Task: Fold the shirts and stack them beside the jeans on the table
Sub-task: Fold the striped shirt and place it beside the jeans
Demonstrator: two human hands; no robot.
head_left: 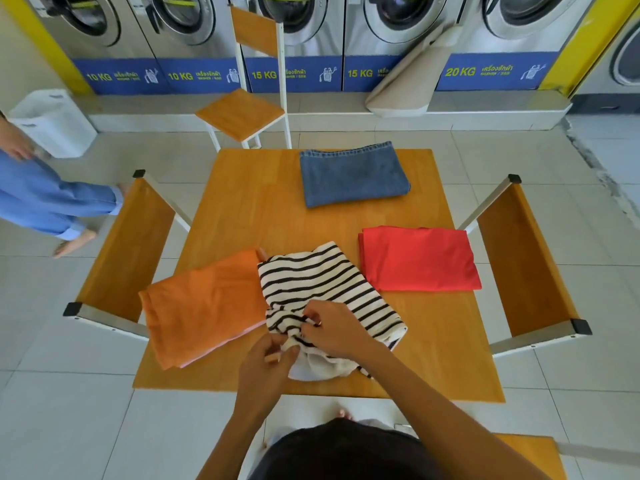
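A black-and-white striped shirt (322, 282) lies crumpled near the front middle of the wooden table (249, 209). My left hand (266, 362) pinches its bunched near edge. My right hand (336, 327) grips the same bunched fabric just to the right. An orange shirt (204, 306) lies folded at the left, partly over the table edge. A red shirt (419, 259) lies folded flat at the right. Folded blue jeans (351, 173) sit at the far side of the table.
Wooden chairs stand at the left (128, 251), right (526, 265) and far side (242, 112) of the table. Another person in blue trousers (45, 199) walks at the left. A white basket (52, 121) and washing machines (311, 32) line the back.
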